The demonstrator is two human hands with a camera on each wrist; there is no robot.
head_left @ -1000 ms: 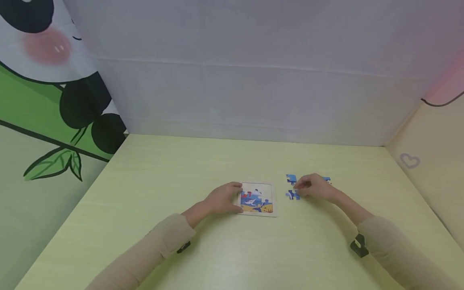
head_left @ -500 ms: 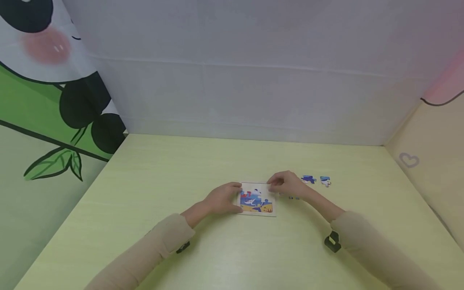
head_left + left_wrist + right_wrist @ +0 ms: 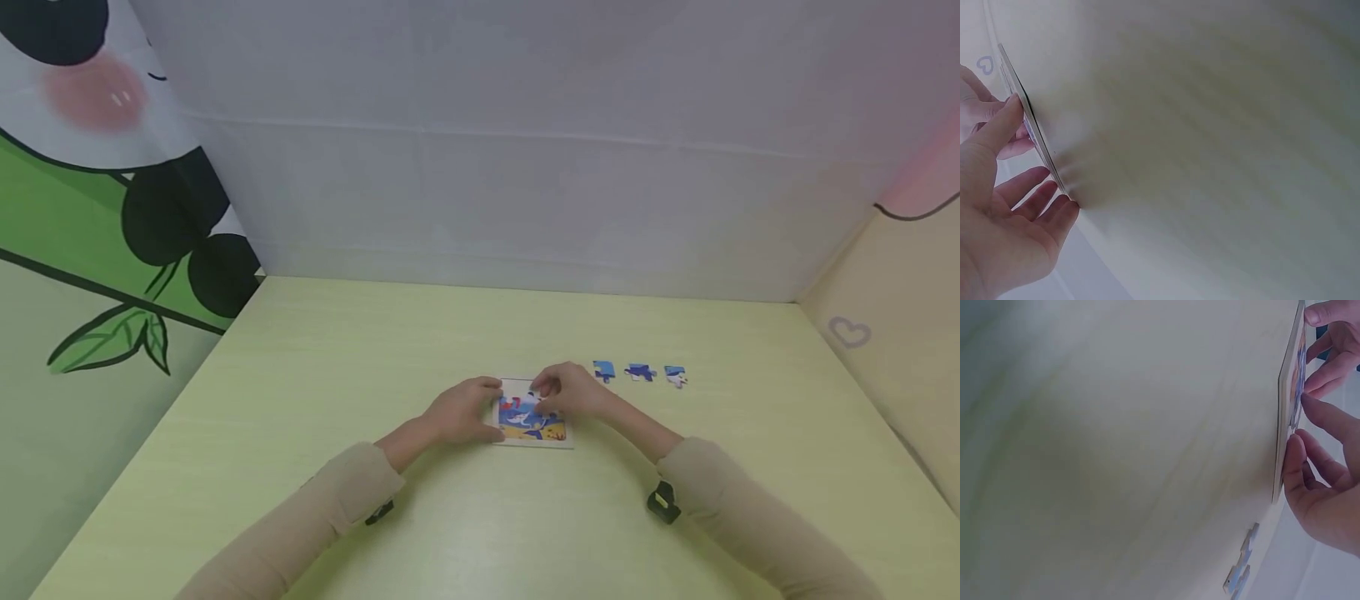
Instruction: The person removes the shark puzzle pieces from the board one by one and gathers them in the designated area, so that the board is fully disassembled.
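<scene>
Looks like the piece-fitting stage. The left hand point(image 3: 462, 412) has its grip clamped on the left side of the puzzle board point(image 3: 534, 444), which lies on the table point(image 3: 465, 533) partly filled. The right hand point(image 3: 576, 393) has its curled thumb and finger tips down on the far right part; can't tell if there's a piece pinched under there. Three loose pieces point(image 3: 640, 372) sit far right of the board. Next move probably calls for lining up tabs and pressing flat, board kept steady.

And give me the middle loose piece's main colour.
Middle loose piece: dark blue, clearest in the head view.
</scene>
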